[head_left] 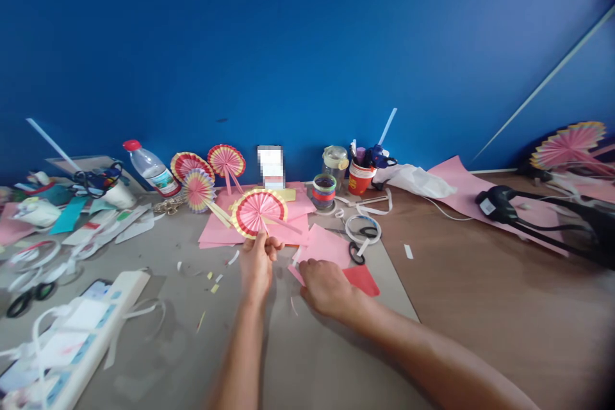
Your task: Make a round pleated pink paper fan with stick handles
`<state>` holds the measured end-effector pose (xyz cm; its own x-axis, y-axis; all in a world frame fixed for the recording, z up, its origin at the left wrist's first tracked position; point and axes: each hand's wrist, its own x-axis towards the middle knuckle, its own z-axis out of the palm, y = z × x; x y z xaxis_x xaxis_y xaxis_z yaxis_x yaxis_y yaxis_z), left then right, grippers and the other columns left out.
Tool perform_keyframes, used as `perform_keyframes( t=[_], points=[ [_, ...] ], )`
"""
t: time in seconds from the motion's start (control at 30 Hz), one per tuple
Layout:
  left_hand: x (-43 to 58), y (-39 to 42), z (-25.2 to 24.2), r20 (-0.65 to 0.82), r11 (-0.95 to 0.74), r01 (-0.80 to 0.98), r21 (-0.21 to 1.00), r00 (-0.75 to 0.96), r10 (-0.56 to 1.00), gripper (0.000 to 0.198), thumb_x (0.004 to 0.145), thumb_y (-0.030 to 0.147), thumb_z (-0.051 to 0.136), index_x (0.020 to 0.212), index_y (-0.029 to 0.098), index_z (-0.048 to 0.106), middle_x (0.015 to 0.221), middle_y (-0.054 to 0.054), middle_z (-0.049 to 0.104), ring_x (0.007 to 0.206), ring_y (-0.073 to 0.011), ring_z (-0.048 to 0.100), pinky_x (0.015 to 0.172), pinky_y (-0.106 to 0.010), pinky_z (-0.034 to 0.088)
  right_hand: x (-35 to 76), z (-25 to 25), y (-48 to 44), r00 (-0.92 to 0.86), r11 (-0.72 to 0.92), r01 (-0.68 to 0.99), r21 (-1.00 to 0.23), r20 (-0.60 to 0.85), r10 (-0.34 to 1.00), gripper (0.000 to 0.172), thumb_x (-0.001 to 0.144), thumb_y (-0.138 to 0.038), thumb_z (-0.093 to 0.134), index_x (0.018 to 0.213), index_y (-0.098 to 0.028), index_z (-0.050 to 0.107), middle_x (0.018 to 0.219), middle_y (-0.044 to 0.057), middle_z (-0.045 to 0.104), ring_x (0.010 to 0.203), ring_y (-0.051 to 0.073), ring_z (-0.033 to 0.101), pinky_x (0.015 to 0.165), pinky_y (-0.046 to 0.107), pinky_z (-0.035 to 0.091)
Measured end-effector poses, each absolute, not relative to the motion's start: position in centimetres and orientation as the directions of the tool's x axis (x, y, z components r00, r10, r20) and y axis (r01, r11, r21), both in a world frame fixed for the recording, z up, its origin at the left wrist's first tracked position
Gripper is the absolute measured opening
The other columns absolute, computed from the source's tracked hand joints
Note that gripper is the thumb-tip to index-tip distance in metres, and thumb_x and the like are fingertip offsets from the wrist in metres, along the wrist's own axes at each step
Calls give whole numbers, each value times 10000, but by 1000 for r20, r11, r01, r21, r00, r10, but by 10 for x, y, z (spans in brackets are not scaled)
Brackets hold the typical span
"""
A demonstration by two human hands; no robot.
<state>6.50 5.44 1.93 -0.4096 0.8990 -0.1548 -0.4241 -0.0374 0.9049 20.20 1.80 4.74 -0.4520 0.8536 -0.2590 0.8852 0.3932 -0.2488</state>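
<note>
My left hand pinches a round pleated paper fan at its lower edge. The fan is pink in the middle, with red and yellow bands, and a pink strip extends from it to the right. My right hand rests low over the table, fingers curled downward. A narrow pink paper strip lies against its fingertips; whatever they grip is hidden. Beneath and behind the hands are pink sheets. A red paper piece shows beside the right wrist. Black-handled scissors lie farther right.
Finished fans lean near the blue wall, beside a bottle. Tape rolls and a red cup of tools stand behind. A power strip occupies the left front. Black headgear lies right. Paper scraps dot the table.
</note>
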Motion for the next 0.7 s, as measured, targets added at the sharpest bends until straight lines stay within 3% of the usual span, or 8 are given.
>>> perform_keyframes(
  t=[0.23,0.53,0.7],
  points=[
    [66,54,22,-153,-39,-425,904,-409,900,236,685,314,650,565,147,534,474,31,596,333,-36,403,537,-249,475,197,53,20,-401,350,912,-215,-274,874,265,827,-97,447,982,-88,662,953,186,695,868,280,675,665,321,479],
    [68,52,27,-190,-28,-494,869,-386,903,270,660,340,693,562,149,531,460,39,590,325,-28,380,591,-286,530,217,48,38,-359,326,909,-260,-90,929,233,884,-209,406,957,-139,616,900,133,705,818,239,669,646,284,411],
    [70,50,29,-206,2,-548,836,-310,928,282,659,355,713,588,141,543,503,36,607,325,-17,376,542,-250,504,223,56,40,-378,355,860,-367,11,926,232,933,-238,361,955,-158,577,821,87,708,737,173,656,590,240,338]
  ],
)
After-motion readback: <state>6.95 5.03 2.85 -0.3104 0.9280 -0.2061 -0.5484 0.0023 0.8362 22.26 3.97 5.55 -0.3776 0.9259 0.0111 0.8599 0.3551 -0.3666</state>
